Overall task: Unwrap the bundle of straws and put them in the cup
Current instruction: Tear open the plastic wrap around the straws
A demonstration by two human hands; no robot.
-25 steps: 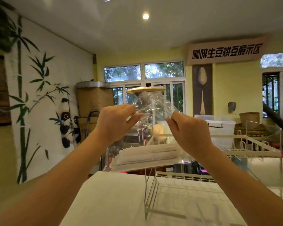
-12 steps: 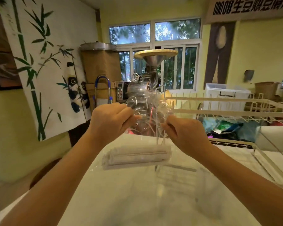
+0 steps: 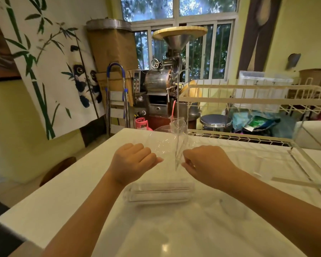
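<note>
Many straws (image 3: 158,194), each white and thin, lie as one bundle low in the clear bag (image 3: 170,138), just above the white table (image 3: 63,182) or on it; we cannot tell which. Our left hand (image 3: 132,162) pinches the bag's open top with curled fingers, and our right hand (image 3: 207,164) pinches the other side of it in the same way. Both hands are close together, with the film standing up crumpled between them. We judge that the step is to open the mouth of the bag. To do it well, we should pull the two sides apart slowly and evenly, so the thin film does not tear suddenly and the straws do not scatter. We see no cup clearly here. A wire rack (image 3: 248,101) stands on the right, behind the hands.
</note>
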